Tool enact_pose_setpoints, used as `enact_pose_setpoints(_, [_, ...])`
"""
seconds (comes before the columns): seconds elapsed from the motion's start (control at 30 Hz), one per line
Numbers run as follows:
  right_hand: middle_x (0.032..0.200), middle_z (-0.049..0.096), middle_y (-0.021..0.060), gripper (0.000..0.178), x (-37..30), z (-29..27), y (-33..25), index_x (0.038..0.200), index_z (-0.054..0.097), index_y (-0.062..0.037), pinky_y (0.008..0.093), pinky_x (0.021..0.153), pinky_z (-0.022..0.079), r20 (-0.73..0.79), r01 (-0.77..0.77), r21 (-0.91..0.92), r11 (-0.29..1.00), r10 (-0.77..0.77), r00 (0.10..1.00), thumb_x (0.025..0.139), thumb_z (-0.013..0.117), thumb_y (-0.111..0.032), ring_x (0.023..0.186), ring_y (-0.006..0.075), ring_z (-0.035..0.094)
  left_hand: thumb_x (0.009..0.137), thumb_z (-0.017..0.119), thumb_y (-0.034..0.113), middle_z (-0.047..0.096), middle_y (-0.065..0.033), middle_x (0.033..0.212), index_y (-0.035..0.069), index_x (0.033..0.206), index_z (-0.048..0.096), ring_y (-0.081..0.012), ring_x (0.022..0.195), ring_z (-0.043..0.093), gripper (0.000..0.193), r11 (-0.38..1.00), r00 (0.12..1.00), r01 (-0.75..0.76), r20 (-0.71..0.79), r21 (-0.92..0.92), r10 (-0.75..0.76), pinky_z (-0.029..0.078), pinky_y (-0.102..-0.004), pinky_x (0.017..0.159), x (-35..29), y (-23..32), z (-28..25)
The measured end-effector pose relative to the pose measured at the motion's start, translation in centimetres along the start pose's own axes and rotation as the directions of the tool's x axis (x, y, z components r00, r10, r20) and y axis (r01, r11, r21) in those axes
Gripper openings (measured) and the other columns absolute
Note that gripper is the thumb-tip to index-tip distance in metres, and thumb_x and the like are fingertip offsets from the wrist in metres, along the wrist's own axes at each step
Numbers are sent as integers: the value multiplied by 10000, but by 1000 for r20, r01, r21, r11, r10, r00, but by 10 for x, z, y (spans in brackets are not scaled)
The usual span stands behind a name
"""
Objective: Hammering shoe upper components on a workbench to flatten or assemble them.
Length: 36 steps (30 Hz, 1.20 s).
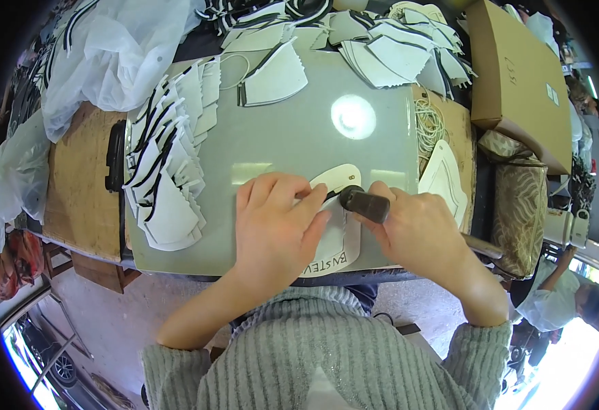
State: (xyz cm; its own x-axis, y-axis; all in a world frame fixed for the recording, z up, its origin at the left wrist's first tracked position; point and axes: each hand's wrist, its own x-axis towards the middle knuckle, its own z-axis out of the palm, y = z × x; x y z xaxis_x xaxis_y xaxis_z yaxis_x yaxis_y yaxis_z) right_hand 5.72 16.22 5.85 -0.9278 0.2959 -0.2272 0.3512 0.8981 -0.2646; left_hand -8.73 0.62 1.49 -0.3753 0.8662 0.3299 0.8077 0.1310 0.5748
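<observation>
In front of me a white cut piece with black edging [332, 231] lies over a cream template with handwriting [338, 178]. My left hand [277, 217] rests on the left side of the piece, its fingers bent and pressing near the black edge. My right hand [412, 222] is closed around a hammer [366, 205]. The dark hammer head is over the piece's upper right, close to my left fingertips. What looks like its handle end sticks out below my right wrist. Part of the piece is hidden under my hands.
Overlapping white pieces [170, 171] lie at the left of the grey board [272, 143]. More stacks [395, 51] stand at the back, with one small stack [275, 75] nearer. Cord [429, 123], white templates [443, 178], a cardboard box [518, 75] and a patterned cushion [518, 212] line the right.
</observation>
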Motion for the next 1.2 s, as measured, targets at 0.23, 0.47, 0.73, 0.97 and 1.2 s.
enact_pose_setpoints(0.23, [667,616,111,214,9,-23,14,909,534,-47,413,515,527,-100,-6,23,1000,8,995,928,642,-230,615,309,678,745,787,108,623,-24,897,89,937,725,-241,878,582,203,1000,1000,23,-16,-16,-23,389,-396,818,1,-1,6])
enact_pose_setpoints(0.47, [674,616,118,243,7,-10,20,923,523,-49,433,506,513,-65,8,146,989,2,998,973,615,-269,593,334,655,781,746,165,606,-18,793,102,796,630,-229,793,573,132,999,976,29,214,32,-35,382,-390,786,36,-4,3])
enact_pose_setpoints(0.73, [661,617,115,237,1,-4,14,914,534,-48,422,483,495,-103,95,144,985,-80,991,948,642,-256,566,329,647,725,787,52,633,-34,878,65,990,722,-249,877,583,273,999,999,50,-4,-18,-50,401,-382,827,10,3,-7])
enact_pose_setpoints(0.97, [665,608,114,250,8,-5,5,911,521,-37,421,470,483,-3,52,8,999,-52,999,944,639,-255,547,323,636,708,796,34,633,-22,914,71,991,738,-243,914,576,291,998,997,69,-46,-4,-69,388,-397,839,-1,9,8])
enact_pose_setpoints(1.2, [675,608,116,217,7,-7,5,939,533,-56,425,484,491,18,32,14,999,-32,999,947,639,-245,573,327,648,749,735,58,620,-43,951,32,1017,722,-235,910,590,269,983,993,-69,-85,172,85,428,-393,823,-17,12,23])
